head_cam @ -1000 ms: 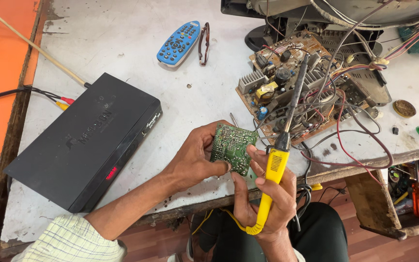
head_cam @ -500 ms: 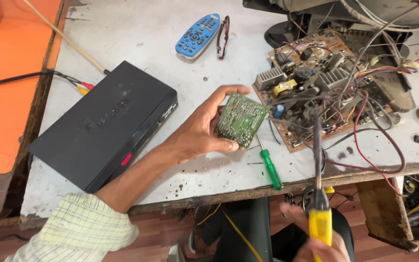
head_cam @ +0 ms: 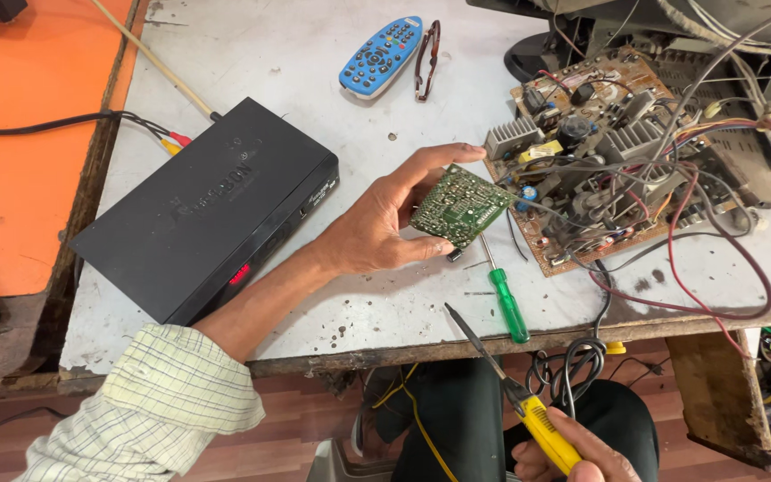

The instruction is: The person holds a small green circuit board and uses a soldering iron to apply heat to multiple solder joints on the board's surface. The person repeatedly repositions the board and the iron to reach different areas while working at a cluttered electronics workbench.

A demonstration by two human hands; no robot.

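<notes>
Green circuit board pinched in half-open left hand fingertips.

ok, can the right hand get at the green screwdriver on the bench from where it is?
Probably yes. The green screwdriver lies in the open near the bench's front edge, just above the right hand, with nothing across it. But that hand already grips the yellow-handled soldering iron, so it would need freeing first.
</notes>
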